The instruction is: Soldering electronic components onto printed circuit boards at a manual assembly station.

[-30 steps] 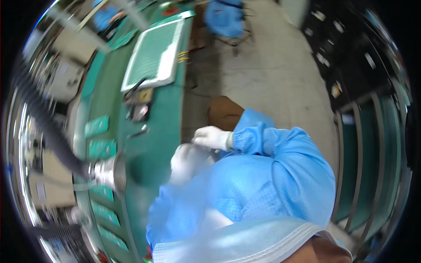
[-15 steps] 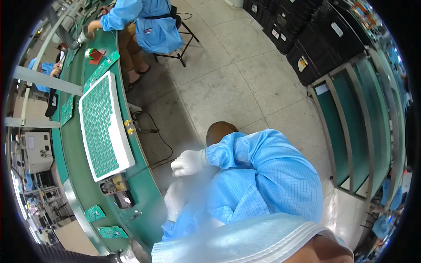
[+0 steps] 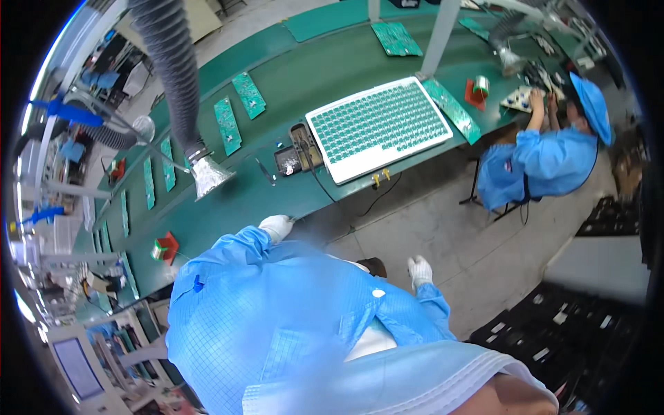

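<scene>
My left hand (image 3: 277, 227), in a white glove, is at the front edge of the green workbench (image 3: 242, 204). Its back faces up, and how the fingers are bent is hard to make out. Away from the bench, my right hand (image 3: 419, 272), also gloved in white, hangs over the floor with fingers stretched out and nothing visible in it. Nearest to the left hand on the bench are tweezers (image 3: 265, 171) and a small black tray (image 3: 288, 160). Beyond stands a soldering-iron holder (image 3: 304, 145) beside a white tray (image 3: 366, 164) filled with rows of small green circuit boards.
A grey extraction hose (image 3: 166, 76) with a clear hood hangs over the bench. Circuit boards (image 3: 227, 126) lie along it, with a solder spool (image 3: 166, 247) at left. A co-worker (image 3: 546, 159) sits at right. Black crates (image 3: 553, 325) stand on the lower right floor.
My view has swung round toward the bench, and I am more upright. My hands, close together before, are now apart: the left at the bench edge, the right out to the side.
</scene>
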